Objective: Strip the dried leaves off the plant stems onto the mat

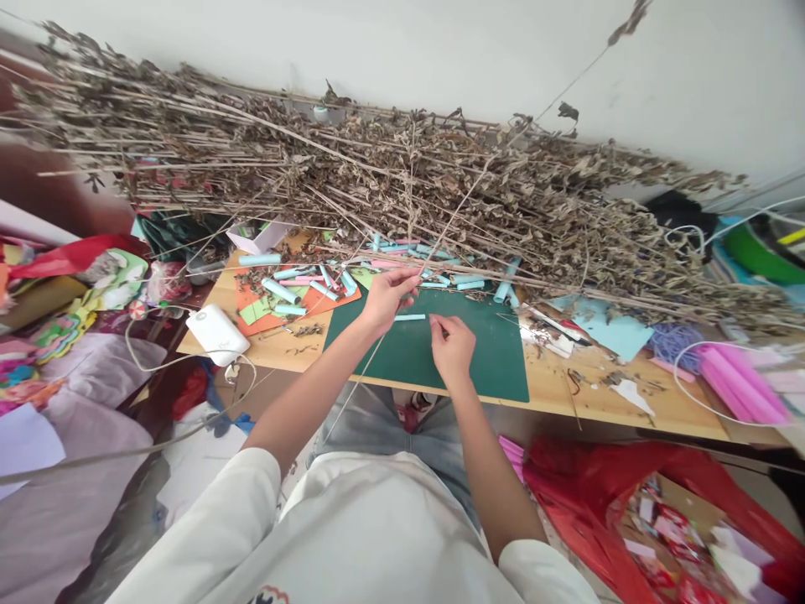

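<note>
Nearest to us lay the white sleeves and shirt (352, 537), soft and creased, with blue denim knees (383, 428) showing beyond them. From there our two bare forearms reached out to a dark green cutting mat (496, 361), flat and matte, resting on a pale wooden table (660, 403). Our left hand (385, 298) was pinched around a thin dry stem (433, 243) that ran off toward one o'clock into the heap, while its lower end trailed back toward seven o'clock. Just beside that hand, at its three o'clock, lay a small light blue paper tube (410, 317) on the mat, slim, smooth and straight. Our right hand (451, 346) was curled with fingertips drawn together close to the tube's right end; we could not tell whether it gripped anything. At twelve o'clock a great heap of dried branches (390, 176) sprawled across the table, brittle, grey-brown and crowded with shrivelled leaves. More rolled tubes (295, 281), blue and pink, lay scattered at eleven o'clock over orange and green paper sheets (264, 312). A rounded white power bank (217, 333) with a cable sat at nine o'clock. Pink rolls (742, 382) lay at three o'clock, and a red plastic bag (604, 486) sagged at five o'clock. We could read no writing anywhere.
</note>
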### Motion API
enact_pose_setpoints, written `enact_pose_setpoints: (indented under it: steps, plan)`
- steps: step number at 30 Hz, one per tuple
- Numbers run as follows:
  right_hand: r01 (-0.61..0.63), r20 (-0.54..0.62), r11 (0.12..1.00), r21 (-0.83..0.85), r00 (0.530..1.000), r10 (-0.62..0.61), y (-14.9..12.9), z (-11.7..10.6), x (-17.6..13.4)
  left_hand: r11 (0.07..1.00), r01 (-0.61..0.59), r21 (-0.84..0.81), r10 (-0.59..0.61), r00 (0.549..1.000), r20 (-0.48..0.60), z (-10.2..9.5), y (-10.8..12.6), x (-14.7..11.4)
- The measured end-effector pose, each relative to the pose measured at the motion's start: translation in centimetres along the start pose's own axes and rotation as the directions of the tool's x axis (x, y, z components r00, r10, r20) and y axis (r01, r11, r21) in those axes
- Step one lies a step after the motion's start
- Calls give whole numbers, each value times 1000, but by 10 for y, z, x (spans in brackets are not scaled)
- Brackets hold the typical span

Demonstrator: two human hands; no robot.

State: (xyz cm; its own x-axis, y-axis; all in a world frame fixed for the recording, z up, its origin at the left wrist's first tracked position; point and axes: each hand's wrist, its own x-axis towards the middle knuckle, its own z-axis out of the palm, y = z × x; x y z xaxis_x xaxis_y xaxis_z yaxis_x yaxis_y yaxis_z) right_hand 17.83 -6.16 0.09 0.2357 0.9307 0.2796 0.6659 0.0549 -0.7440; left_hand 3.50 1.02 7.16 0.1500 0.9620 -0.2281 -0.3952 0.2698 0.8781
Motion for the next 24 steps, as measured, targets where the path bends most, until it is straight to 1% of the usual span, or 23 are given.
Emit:
enact_pose_setpoints:
  steps: [2, 4, 6, 7, 8, 9, 10, 12, 13, 15, 18, 21, 24]
  plan:
    - [31, 29, 993, -117, 999, -28, 7, -4, 10, 1000, 13, 5, -13, 1000, -10, -5, -1, -10]
    - [73, 8, 981, -180, 997, -73, 9, -9, 13, 1000, 26, 4, -26, 999, -19, -11, -3, -20]
    - [121, -100, 979, -167, 985, -139, 3, -15, 9, 999, 36, 23, -35, 998, -42, -17, -7, -30]
    - [159, -156, 977, -142, 971, -180, -3, -17, 5, 998, 44, 42, -42, 998, -56, -19, -9, -35]
    - [206, -186, 972, -117, 956, -225, -10, -19, 0, 997, 51, 62, -47, 997, -67, -22, -12, -39]
    - [260, -180, 961, -96, 945, -274, -17, -21, -5, 995, 56, 77, -51, 996, -72, -24, -16, -43]
    - [314, -140, 946, -82, 936, -323, -23, -20, -10, 995, 58, 83, -52, 996, -72, -26, -20, -46]
    - [394, -28, 916, -76, 917, -397, -33, -16, -17, 995, 58, 75, -54, 997, -62, -28, -27, -51]
    - [414, 14, 907, -82, 910, -414, -36, -12, -20, 996, 53, 65, -49, 997, -61, -28, -31, -53]
    - [420, 51, 902, -102, 907, -417, -36, -4, -22, 998, 42, 53, -39, 997, -66, -29, -38, -57]
    - [398, 61, 909, -124, 917, -394, -28, 5, -25, 996, 12, 83, -6, 997, -74, -30, -47, -63]
    - [380, 68, 915, -134, 925, -374, -20, 9, -33, 991, 2, 135, 10, 996, -87, -32, -54, -70]
    - [381, 74, 915, -133, 924, -374, -19, 10, -43, 985, -19, 174, 36, 995, -98, -34, -62, -75]
